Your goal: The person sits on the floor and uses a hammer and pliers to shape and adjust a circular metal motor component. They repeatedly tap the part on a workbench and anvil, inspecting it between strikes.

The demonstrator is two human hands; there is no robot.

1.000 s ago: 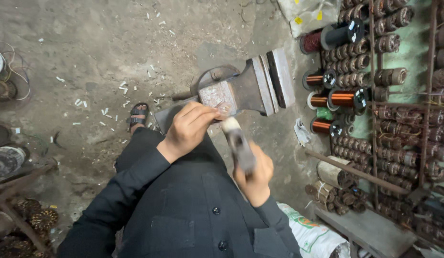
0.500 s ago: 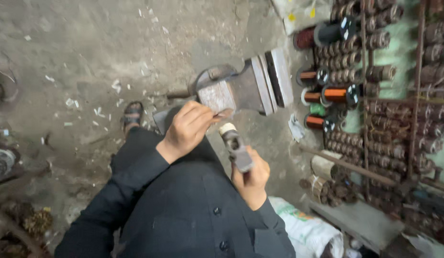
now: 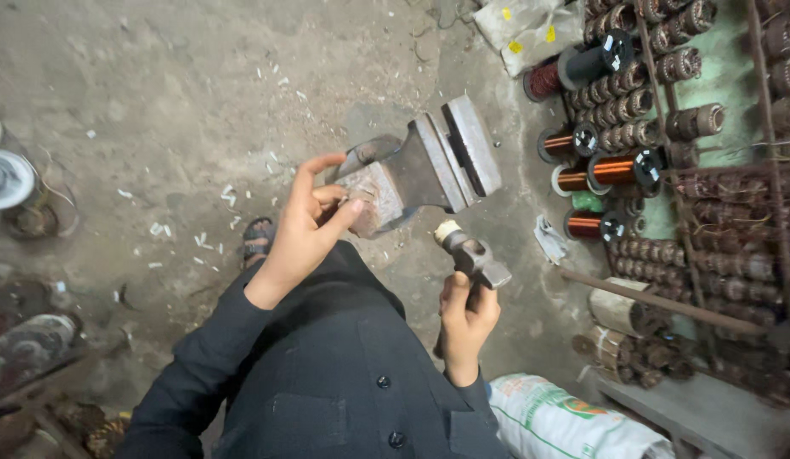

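The dusty grey concrete floor, strewn with small white scraps, spreads beyond both hands. Far out to the right of the right hand's grip hangs a rusty metal rack of wound copper coils, with glossy copper wire spools on black flanges at its near edge. Below that grip, toward the body, lies a white woven sack with green and orange print. Just above the two hands stands a heavy grey steel bench vise, its worn block end nearest the left hand. The left hand rests its thumb and curled fingers against that block, the forefinger raised; whether it pinches something small I cannot tell. The right hand is wrapped tight around the handle of a steel-headed hammer, its head just above the fist, near the vise but apart from it.
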